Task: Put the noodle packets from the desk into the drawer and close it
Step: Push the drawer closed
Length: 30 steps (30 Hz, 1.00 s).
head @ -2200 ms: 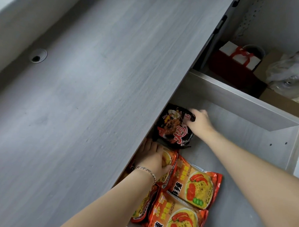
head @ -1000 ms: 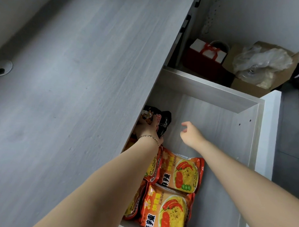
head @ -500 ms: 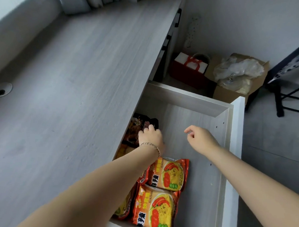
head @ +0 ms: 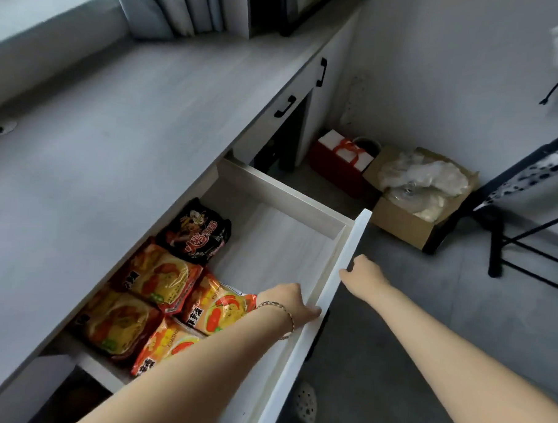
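Note:
The white drawer (head: 342, 262) stands pulled out from under the grey desk (head: 121, 134). Inside it lie several orange noodle packets (head: 160, 275) and one black noodle packet (head: 198, 231) at the far end, all along the left side. My left hand (head: 288, 303), with a bracelet on the wrist, rests on the inner edge of the drawer's front panel. My right hand (head: 362, 275) touches the outer face of that panel, fingers loosely curled. Neither hand holds a packet.
On the floor beyond the drawer stand a red gift box (head: 340, 159) and a cardboard box (head: 422, 198) with plastic wrap. A black chair frame (head: 525, 241) is at the right. Curtains and a dark appliance sit at the desk's far end.
Both hands have left the packets and moved right to the drawer's front panel. The black packet now lies flat at the far end. The camera has pulled back and tilted up.

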Motion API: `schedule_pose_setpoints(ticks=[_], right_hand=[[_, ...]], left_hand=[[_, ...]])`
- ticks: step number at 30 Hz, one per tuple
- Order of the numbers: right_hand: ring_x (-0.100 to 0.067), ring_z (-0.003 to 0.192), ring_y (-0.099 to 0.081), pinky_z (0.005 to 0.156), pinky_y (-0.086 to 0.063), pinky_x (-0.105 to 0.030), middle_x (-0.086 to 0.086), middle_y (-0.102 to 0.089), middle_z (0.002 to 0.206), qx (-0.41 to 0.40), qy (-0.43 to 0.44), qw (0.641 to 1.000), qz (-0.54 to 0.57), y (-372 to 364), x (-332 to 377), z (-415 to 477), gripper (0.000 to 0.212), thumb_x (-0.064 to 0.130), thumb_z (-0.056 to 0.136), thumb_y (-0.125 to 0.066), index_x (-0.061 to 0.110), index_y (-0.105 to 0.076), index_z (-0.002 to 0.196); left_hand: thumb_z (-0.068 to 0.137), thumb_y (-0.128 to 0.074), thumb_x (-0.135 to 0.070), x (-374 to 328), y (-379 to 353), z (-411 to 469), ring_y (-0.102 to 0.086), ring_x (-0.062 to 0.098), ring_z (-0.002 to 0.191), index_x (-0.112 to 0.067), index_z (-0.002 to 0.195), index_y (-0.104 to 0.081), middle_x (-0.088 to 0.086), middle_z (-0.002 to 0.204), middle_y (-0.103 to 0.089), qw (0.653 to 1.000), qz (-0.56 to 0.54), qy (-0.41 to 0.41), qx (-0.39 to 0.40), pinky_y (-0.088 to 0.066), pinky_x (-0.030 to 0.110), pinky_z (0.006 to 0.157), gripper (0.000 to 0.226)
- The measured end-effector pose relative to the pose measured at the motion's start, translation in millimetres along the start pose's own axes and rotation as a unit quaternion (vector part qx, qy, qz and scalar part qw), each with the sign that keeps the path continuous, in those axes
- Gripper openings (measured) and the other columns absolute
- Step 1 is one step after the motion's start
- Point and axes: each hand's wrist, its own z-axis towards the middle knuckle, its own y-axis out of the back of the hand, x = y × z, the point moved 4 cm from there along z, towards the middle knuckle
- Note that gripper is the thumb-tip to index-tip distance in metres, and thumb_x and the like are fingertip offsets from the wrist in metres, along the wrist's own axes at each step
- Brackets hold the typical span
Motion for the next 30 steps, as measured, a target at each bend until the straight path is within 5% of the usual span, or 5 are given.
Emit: schedule_pose_setpoints(ticks=[11,18,24,28,30], right_hand=[[-0.016,0.053,-0.039,0.049,-0.032,-0.024,-0.004,-0.044,0.062,0.077,0.028,0.994,0.076,-8.4,14.5,14.5,0.028,0.014,0.085,-0.047,0.011,-0.036,0.06],[-0.024,0.103,-0.053,0.094,-0.05,-0.034,-0.013,-0.051,0.111,0.18,0.058,0.978,0.085,-43.9,92.6,19.6,0.056,0.015,0.084,-0.053,-0.003,-0.037,0.135],[-0.025,0.125,-0.045,0.103,-0.044,-0.034,-0.012,-0.04,0.142,0.252,0.099,0.96,0.073,-71.4,175.1,19.4,0.066,0.019,0.085,-0.055,0.004,-0.027,0.143],[-0.025,0.138,-0.034,0.11,-0.038,-0.035,-0.012,-0.03,0.151,0.303,0.101,0.938,0.136,-89.9,227.9,27.5,0.068,0.013,0.089,-0.056,0.006,-0.021,0.147],[-0.025,0.14,-0.032,0.108,-0.039,-0.036,-0.011,-0.029,0.153,0.324,0.077,0.926,0.176,-101.5,250.3,32.5,0.065,0.01,0.087,-0.057,0.007,-0.029,0.145]], left_hand=[[0.084,-0.059,-0.028,-6.0,-12.8,-3.4,-0.059,0.027,0.085,-0.013,0.104,-0.058,0.006,0.094,-0.06,0.993,0.082,0.067,-0.049,-0.042,0.029,0.066,0.025],[0.089,-0.053,-0.026,56.1,32.4,-6.0,-0.064,0.029,0.1,-0.01,0.105,-0.059,0.007,0.104,-0.066,0.977,0.028,0.146,-0.154,-0.05,0.033,0.077,0.023],[0.094,-0.049,-0.038,117.2,71.2,-6.6,-0.066,0.025,0.096,-0.014,0.104,-0.063,0.004,0.103,-0.069,0.945,-0.053,0.261,-0.191,-0.047,0.031,0.072,0.03],[0.097,-0.045,-0.035,169.1,85.4,-4.5,-0.061,0.022,0.078,-0.007,0.1,-0.061,0.006,0.085,-0.064,0.877,-0.27,0.342,-0.201,-0.043,0.029,0.067,0.032],[0.096,-0.045,-0.023,189.8,87.3,-0.5,-0.062,0.029,0.093,0.002,0.112,-0.061,0.014,0.099,-0.066,0.765,-0.479,0.367,-0.224,-0.045,0.033,0.078,0.034]])
